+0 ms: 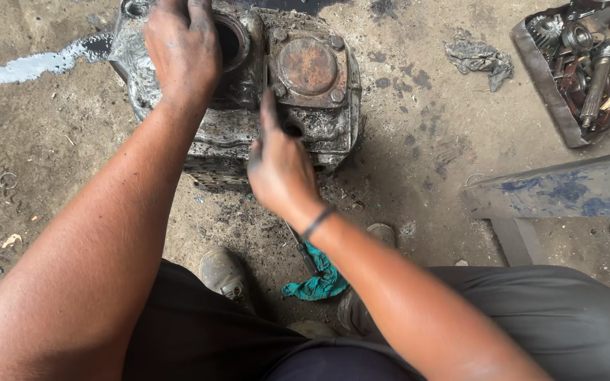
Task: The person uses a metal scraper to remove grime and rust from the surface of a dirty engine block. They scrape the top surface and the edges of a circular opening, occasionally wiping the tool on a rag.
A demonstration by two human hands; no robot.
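**Greasy engine casing on dirt floor, both hands on it**

Workshop ground, oil-stained packed dirt (418, 162), person crouched over it. Far left — a pale spilled streak (51, 62) on the dirt. Next, the left hand (181, 49) lies palm-down on the top left of the grimy metal engine casing (241, 134), fingers spread and curled over the rim of the round bore (231, 42); bracing it, gripping nothing loose. The casing sits dead centre in front of the knees, long axis running left-right, rusty round cover plate (308, 65) on its right half. The right hand (278, 169) is closed around a thin tool — the shaft tip pokes up at the casing's middle seam, just left of the cover plate, and the dark handle end (303, 252) trails out below the wrist. That hand is nearer the plate, the casing directly ahead of its fingers. Under the forearm, a teal rag (319, 282) between two worn shoes. Further right, a grey rag (480, 60), a blue-smeared plank (559, 194), and at top right a tray (541, 77) of gears and shafts.
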